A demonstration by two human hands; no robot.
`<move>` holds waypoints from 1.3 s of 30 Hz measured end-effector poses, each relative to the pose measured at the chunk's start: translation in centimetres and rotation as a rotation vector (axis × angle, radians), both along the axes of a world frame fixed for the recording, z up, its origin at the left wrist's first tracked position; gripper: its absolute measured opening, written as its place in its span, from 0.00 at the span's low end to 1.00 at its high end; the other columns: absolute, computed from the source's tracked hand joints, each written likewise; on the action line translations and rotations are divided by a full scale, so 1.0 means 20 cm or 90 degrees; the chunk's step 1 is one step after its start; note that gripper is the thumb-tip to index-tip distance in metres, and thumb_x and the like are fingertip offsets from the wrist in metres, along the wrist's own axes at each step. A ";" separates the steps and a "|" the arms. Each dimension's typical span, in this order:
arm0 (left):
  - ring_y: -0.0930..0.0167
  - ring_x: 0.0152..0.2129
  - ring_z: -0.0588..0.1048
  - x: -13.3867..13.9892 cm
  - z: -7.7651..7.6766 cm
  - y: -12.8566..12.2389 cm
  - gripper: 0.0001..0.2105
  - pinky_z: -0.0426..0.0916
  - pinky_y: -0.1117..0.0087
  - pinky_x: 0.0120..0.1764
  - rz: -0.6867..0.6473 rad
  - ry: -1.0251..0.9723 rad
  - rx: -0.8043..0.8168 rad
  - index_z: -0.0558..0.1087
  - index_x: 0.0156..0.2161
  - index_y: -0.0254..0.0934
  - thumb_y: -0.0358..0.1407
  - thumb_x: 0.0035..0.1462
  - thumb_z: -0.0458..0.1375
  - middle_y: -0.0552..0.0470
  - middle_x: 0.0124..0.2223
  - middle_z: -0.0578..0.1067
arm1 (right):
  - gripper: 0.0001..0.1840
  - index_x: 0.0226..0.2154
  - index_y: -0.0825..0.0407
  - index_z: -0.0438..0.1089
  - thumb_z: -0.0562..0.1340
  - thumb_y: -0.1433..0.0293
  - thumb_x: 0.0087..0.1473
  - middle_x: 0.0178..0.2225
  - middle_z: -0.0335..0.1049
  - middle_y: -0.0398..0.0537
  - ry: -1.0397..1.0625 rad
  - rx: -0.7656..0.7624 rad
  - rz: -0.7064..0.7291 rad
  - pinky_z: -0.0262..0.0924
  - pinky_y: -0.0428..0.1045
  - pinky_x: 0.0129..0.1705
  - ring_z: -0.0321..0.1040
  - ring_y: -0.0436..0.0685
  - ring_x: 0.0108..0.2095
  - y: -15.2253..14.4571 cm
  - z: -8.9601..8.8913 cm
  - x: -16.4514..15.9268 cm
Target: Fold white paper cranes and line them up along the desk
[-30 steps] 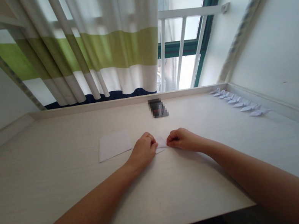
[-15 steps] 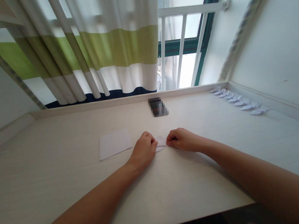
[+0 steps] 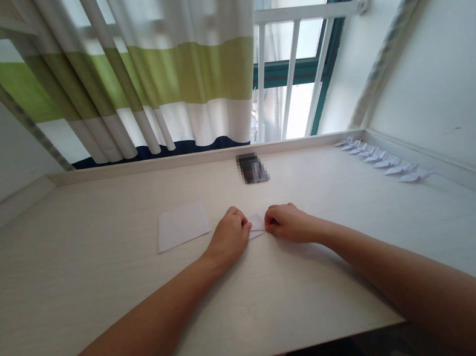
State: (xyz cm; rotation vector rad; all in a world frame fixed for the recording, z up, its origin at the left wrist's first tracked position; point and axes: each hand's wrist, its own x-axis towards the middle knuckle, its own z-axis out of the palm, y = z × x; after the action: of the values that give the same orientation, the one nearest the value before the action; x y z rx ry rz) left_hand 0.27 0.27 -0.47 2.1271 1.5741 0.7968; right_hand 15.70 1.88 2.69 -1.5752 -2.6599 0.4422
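A small folded piece of white paper [image 3: 256, 224] lies on the white desk [image 3: 243, 312] between my two hands. My left hand [image 3: 231, 228] is closed on its left edge, fingers curled, a ring on one finger. Opposite it, my right hand [image 3: 286, 221] pinches the right edge, with the fingertips partly hidden. Left of my left hand rests a flat stack or sheet of white paper [image 3: 182, 227].
Several folded white paper cranes [image 3: 387, 164] stand in a row along the right side. A dark, pixelated object [image 3: 253, 168] lies near the back edge. Behind the desk hang a white and green curtain [image 3: 200, 68] and a white railing [image 3: 305, 11].
My hands keep nearly the same place around the folded paper, with only a slight shift of the fingers. The whole view has tilted a little.
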 end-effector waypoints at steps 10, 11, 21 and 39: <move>0.70 0.32 0.67 0.00 0.00 0.00 0.05 0.63 0.67 0.41 -0.014 0.029 0.003 0.63 0.27 0.35 0.30 0.52 0.48 0.49 0.33 0.66 | 0.10 0.24 0.54 0.70 0.53 0.74 0.43 0.31 0.72 0.53 -0.041 -0.016 -0.062 0.52 0.51 0.36 0.66 0.58 0.34 0.01 0.00 -0.04; 0.70 0.32 0.67 0.00 0.00 0.00 0.05 0.63 0.68 0.41 -0.015 0.032 0.001 0.63 0.27 0.35 0.30 0.52 0.48 0.48 0.33 0.65 | 0.10 0.24 0.54 0.70 0.53 0.74 0.43 0.31 0.72 0.53 -0.041 -0.019 -0.068 0.52 0.51 0.36 0.66 0.58 0.34 0.02 0.00 -0.04; 0.70 0.32 0.67 -0.01 -0.04 0.03 0.02 0.63 0.67 0.40 -0.037 0.043 0.005 0.63 0.29 0.35 0.29 0.51 0.49 0.49 0.33 0.65 | 0.10 0.25 0.53 0.72 0.55 0.74 0.41 0.30 0.72 0.52 -0.019 -0.059 -0.120 0.54 0.48 0.34 0.66 0.56 0.32 0.03 0.00 -0.05; 0.71 0.31 0.67 -0.02 -0.02 0.03 0.02 0.64 0.68 0.38 -0.035 0.005 -0.010 0.64 0.30 0.35 0.29 0.50 0.49 0.50 0.33 0.67 | 0.18 0.41 0.49 0.70 0.51 0.76 0.51 0.30 0.64 0.47 0.170 0.031 0.219 0.54 0.45 0.35 0.61 0.49 0.29 0.03 -0.07 0.09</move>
State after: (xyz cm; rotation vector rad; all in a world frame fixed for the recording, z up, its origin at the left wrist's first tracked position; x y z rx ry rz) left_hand -0.16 0.80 -0.84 2.1548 1.5134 0.7572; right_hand 17.50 2.44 1.25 -0.9630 -2.7030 0.5458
